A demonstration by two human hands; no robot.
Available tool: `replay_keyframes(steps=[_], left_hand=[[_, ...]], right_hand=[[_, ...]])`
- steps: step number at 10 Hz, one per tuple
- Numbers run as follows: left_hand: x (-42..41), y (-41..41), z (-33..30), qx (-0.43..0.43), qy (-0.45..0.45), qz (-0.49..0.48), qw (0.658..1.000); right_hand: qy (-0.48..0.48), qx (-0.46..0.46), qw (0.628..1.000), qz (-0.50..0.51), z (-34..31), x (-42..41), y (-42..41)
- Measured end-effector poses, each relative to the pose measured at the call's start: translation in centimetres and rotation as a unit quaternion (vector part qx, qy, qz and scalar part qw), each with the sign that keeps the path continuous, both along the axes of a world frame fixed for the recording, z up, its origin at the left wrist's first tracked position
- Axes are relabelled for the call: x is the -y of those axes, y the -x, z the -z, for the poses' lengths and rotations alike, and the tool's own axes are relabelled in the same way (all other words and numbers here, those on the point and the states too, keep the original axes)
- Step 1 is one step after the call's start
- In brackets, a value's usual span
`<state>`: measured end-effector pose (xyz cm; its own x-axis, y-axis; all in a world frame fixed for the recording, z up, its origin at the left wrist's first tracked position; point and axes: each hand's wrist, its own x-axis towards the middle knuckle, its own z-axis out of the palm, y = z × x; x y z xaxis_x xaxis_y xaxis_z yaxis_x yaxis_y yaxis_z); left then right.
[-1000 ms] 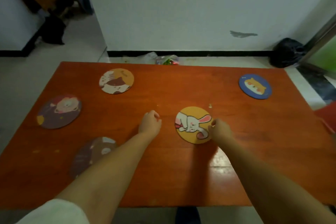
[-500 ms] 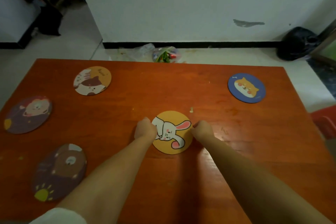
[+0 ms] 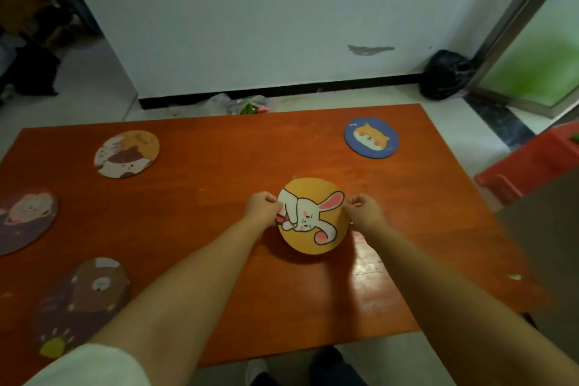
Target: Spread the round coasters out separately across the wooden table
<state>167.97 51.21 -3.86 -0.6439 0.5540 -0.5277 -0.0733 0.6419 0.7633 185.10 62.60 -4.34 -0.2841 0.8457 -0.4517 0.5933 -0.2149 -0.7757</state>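
Head-worn, looking forward and steeply down at the tabletop (image 3: 219, 197) from close above; wall (image 3: 250, 25) at 12 o'clock.

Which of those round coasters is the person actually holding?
The yellow rabbit coaster, gripped at its edges by the left hand and right hand; the others lie untouched.

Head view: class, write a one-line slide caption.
Both hands, left hand and right hand, pinch the rabbit coaster above the wooden table.

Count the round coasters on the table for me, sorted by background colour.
Orange or yellow: 2, the rabbit coaster and the cat coaster
Blue: 1, the dog coaster
Dark purple or brown: 2, and
Total: 5
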Motion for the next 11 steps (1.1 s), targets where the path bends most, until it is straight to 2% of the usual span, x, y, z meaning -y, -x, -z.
replay_keyframes(steps=[2,4,6,8,9,10,11], left_hand=[[-3.8,-8.1,0.3,0.076,0.026,0.059,0.995],[-7.2,-16.5,2.9,0.072,0.089,0.102,0.988],[-7.9,-20.6,4.6,-0.087,0.139,0.123,0.979],[-8.0,-21.2,4.9,-0.214,0.228,0.200,0.928],[-8.1,-21.1,4.9,-0.234,0.240,0.213,0.918],[-7.6,-20.5,4.1,-0.206,0.232,0.229,0.923],[-5.4,-20.6,3.7,-0.149,0.183,0.263,0.936]], right_hand=[[-0.028,0.049,0.998,0.006,-0.1,-4.2,-8.9],[-0.025,0.085,0.995,-0.038,2.1,-7.8,-17.2],[-0.065,0.134,0.983,-0.110,3.9,-8.8,-20.5],[-0.112,0.197,0.959,-0.170,5.0,-8.4,-20.3],[-0.125,0.210,0.954,-0.174,5.0,-8.5,-20.5],[-0.111,0.224,0.950,-0.186,4.3,-8.4,-20.6],[-0.105,0.200,0.958,-0.175,3.7,-8.1,-21.3]])
